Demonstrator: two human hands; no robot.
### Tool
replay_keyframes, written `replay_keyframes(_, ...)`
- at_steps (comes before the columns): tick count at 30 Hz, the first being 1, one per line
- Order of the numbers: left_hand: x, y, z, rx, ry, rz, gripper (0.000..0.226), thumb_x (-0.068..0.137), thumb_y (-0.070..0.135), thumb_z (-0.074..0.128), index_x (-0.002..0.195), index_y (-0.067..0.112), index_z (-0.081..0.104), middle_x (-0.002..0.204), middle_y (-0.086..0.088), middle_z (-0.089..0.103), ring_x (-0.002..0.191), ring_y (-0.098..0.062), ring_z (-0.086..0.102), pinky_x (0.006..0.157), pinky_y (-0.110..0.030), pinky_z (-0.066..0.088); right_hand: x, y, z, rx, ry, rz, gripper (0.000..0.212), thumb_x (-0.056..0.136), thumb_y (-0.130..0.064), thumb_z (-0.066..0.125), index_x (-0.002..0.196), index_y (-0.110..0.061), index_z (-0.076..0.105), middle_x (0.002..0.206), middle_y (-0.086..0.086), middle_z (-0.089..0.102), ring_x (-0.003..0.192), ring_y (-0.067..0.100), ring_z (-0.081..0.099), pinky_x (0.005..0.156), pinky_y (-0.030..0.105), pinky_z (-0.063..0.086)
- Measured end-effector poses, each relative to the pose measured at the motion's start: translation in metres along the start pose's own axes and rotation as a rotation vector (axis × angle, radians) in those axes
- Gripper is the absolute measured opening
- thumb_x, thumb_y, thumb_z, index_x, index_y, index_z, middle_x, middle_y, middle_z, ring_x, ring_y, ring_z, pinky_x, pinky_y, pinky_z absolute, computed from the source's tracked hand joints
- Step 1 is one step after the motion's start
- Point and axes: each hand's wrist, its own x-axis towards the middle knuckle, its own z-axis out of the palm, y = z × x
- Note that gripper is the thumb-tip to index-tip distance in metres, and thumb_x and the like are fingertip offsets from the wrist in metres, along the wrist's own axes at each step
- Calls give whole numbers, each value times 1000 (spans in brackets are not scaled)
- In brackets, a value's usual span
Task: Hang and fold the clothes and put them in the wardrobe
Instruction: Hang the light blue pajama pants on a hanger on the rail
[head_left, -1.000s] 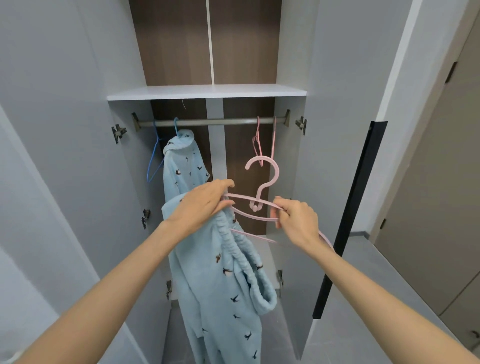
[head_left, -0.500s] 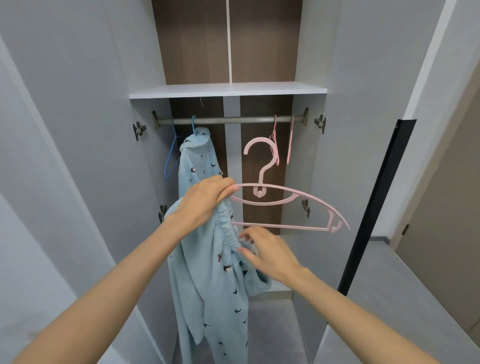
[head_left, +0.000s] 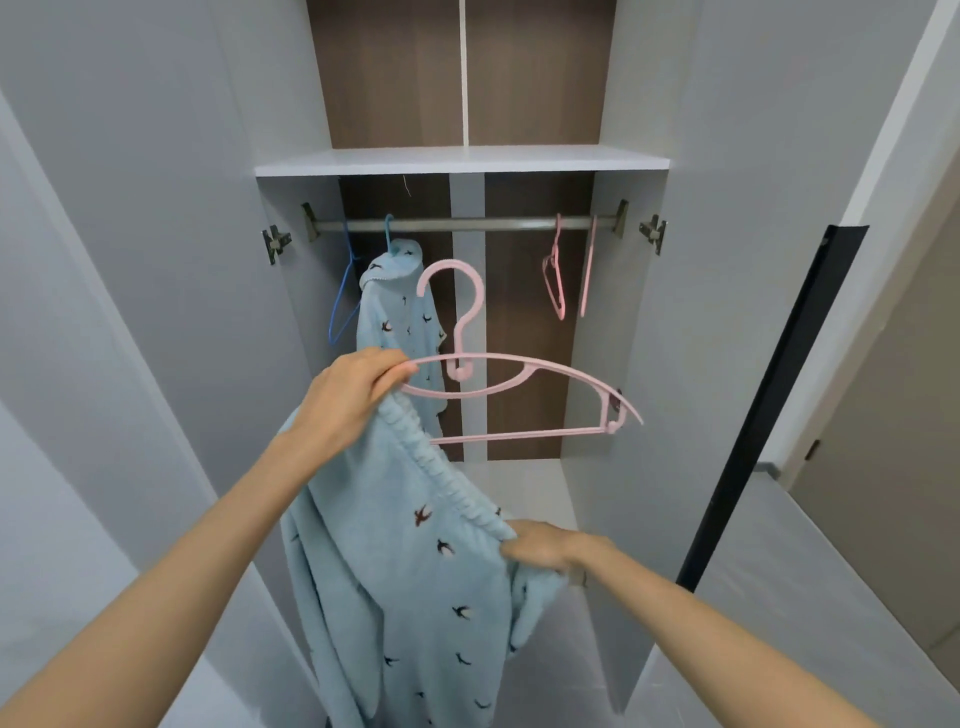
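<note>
From my station I see the person's left hand (head_left: 353, 395) raised in front of the open wardrobe (head_left: 727, 260). Its fingers and thumb are closed around the left end of a pink hanger (head_left: 519, 435), and the same grip also pinches the ribbed elastic edge (head_left: 441, 467) of a light blue garment (head_left: 415, 571) with small dark birds on it. The hanger is held level, with its hook pointing up, below the rod (head_left: 467, 224) and not touching it. The garment hangs down from the left hand, and its elastic edge runs down to the right hand (head_left: 540, 551), which is lower and grips the cloth with curled fingers. On the rod, at the left, a hung garment (head_left: 395, 312) of the same cloth is on a blue hook, just beside an empty blue hanger (head_left: 331, 332). At the right of the rod two spare pink hangers (head_left: 553, 291) hang. A white shelf (head_left: 462, 158) lies above the rod.
</note>
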Motion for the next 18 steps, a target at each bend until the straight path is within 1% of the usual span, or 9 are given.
replay_keyframes(3,-10,-15,7,-49,-47,-4,28,93,47,38,74,32,52,71,13,54,69,-4,51,61,-28,40,-2,21,-6,-197,17,96,35,91,-15,37,121,-14,55,134,11,54,111,25,53,90,32,41)
replay_keyframes(5,-17,-25,13,-65,-87,-15,24,94,41,43,73,35,50,70,12,54,69,-5,52,62,-29,42,-5,35,-17,-349,110,135,34,92,-22,38,121,-18,55,141,9,48,121,24,47,98,34,37)
replay_keyframes(7,-25,-37,21,-22,-137,-34,26,94,37,46,75,24,57,72,8,55,69,-12,51,63,-32,42,-10,51,-31,-514,198,174,44,93,-31,39,135,-20,47,152,3,33,140,21,28,113,42,20)
replay_keyframes(8,-30,-43,26,13,-161,-43,27,95,36,47,79,19,61,74,7,56,70,-15,51,63,-32,42,-13,58,-38,-571,211,206,47,94,-34,39,139,-22,42,156,0,24,144,19,18,115,50,9)
replay_keyframes(10,-39,-52,35,65,-207,-76,26,95,36,47,85,18,63,79,5,56,74,-15,51,63,-31,41,-19,69,-49,-643,205,273,45,96,-36,36,139,-23,42,160,1,8,148,18,2,107,65,-11)
replay_keyframes(11,-43,-55,41,94,-232,-101,26,96,37,46,88,20,64,81,5,55,76,-15,52,62,-29,38,-21,71,-53,-680,219,289,41,97,-35,35,135,-23,46,160,3,4,148,19,-2,105,67,-15)
replay_keyframes(13,-48,-56,54,193,-288,-141,29,97,42,42,93,23,63,85,4,55,81,-15,55,61,-27,34,-23,68,-56,-753,304,276,36,97,-36,37,127,-23,53,160,6,1,148,20,-5,105,68,-16)
replay_keyframes(15,-49,-51,68,294,-336,-163,33,97,44,37,97,22,61,90,2,54,85,-18,58,63,-27,35,-23,58,-59,-800,406,227,35,96,-35,38,124,-24,57,160,7,0,148,20,-7,106,66,-15)
replay_keyframes(18,-45,-39,82,244,-336,-212,37,98,44,34,94,17,59,86,1,48,83,-22,57,62,-30,36,-21,34,-72,-778,518,99,34,95,-33,37,121,-25,58,156,9,11,147,19,-2,106,68,-16)
